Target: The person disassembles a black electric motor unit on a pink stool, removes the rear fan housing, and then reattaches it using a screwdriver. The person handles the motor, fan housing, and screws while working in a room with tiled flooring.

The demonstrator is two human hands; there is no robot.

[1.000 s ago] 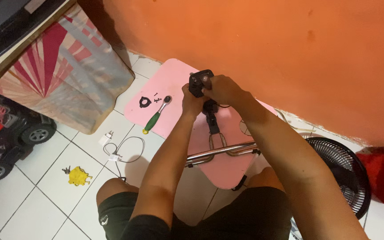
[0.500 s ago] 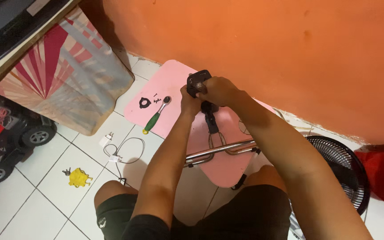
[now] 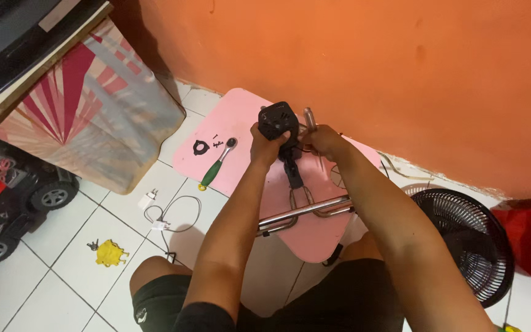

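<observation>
My left hand [image 3: 265, 144] grips a black fan motor housing [image 3: 278, 120] held upright over a pink board [image 3: 241, 107]. Beside it, my right hand [image 3: 322, 140] holds a screwdriver with a clear handle [image 3: 308, 117] against the housing. Below the hands, a black stem runs down to a chrome tube base [image 3: 305, 212] that lies on the board. A ratchet wrench with a green handle [image 3: 216, 165], a black ring part [image 3: 201, 147] and small screws [image 3: 217, 138] lie on the board to the left.
A black fan grille [image 3: 471, 240] lies on the tiled floor at right. A white charger and cable [image 3: 164, 212] and a yellow keychain [image 3: 110, 252] lie at left. A cloth-covered cabinet [image 3: 87, 117] and a toy car [image 3: 7, 209] stand further left. An orange wall is behind.
My right hand has come off the housing and now holds the screwdriver upright beside it. The left hand keeps its grip on the housing.
</observation>
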